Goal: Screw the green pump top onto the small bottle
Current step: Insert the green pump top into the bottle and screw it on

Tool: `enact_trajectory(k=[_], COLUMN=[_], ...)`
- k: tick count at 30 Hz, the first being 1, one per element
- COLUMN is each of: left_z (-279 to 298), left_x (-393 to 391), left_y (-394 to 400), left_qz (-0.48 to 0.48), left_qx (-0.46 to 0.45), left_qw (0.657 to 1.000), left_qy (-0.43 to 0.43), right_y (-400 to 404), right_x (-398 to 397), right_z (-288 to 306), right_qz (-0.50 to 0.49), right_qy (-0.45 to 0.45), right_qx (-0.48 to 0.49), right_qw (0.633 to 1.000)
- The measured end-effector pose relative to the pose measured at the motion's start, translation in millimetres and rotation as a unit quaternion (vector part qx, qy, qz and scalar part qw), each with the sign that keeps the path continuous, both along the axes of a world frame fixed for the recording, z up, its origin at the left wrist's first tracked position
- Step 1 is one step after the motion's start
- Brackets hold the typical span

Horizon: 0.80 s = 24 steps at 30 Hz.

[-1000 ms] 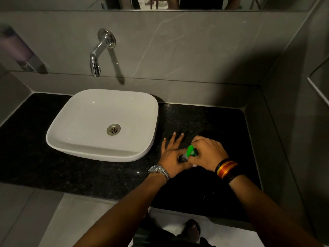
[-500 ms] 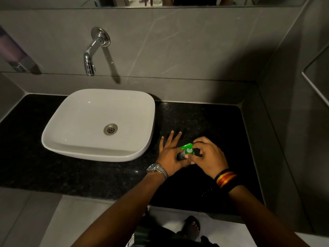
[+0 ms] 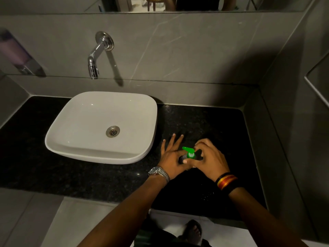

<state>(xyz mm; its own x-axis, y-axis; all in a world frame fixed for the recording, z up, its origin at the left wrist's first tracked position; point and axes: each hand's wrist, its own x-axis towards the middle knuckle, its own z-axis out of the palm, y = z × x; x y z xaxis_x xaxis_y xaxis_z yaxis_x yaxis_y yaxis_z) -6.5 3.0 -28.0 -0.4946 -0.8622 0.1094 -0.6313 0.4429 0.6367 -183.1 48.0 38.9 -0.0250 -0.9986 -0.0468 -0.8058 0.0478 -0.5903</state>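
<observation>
A small dark bottle [image 3: 182,159] stands on the black counter [image 3: 89,175], to the right of the basin. Its green pump top [image 3: 189,152] sits on the neck with the nozzle pointing left and away from me. My left hand [image 3: 171,157] grips the bottle body with thumb and lower fingers, while two fingers stick out straight. My right hand [image 3: 210,157] wraps around the pump collar from the right, fingers curled. Most of the bottle is hidden between the two hands.
A white vessel basin [image 3: 99,150] sits on the counter at left, under a wall-mounted chrome tap [image 3: 96,57]. Grey tiled walls close in behind and on the right. The counter's front edge runs just below my wrists. A soap dispenser [image 3: 17,54] hangs at far left.
The green nozzle has swung round from pointing toward me and right to pointing left and away. My right hand has shifted its hold on the collar. The left hand stays put on the bottle.
</observation>
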Motion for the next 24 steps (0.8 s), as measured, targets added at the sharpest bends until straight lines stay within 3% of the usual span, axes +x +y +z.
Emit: enact_trajectory(k=[3,6,10,16,21,24], left_z=[2,3,-1,3,-1,-1], left_x=[0,-1,0,-1,0,0], left_y=[0,0,0,1,0,-1], left_qz=[0.004,0.003,0.002,0.004,0.006,0.0], left_qx=[0.003,0.013,0.011,0.005,-0.001,-0.011], left_qw=[1.0,1.0,1.0,1.0,1.0,1.0], left_qy=[-0.006,-0.015,-0.01,-0.017,-0.007,-0.013], right_y=[3,3,-3,5,-3,1], right_x=[-4,-6,2,-5,1,0], right_z=[-2,-4,-8,-12,-16,-15], right_qz=[0.007,0.012,-0.059,0.011,-0.072,-0.041], right_qy=[-0.093,-0.071,-0.018,-0.074,-0.025,-0.099], right_qx=[0.004,-0.013,-0.04,-0.029,-0.039,-0.011], right_qw=[0.996,0.997,0.997,0.997,0.996,0.994])
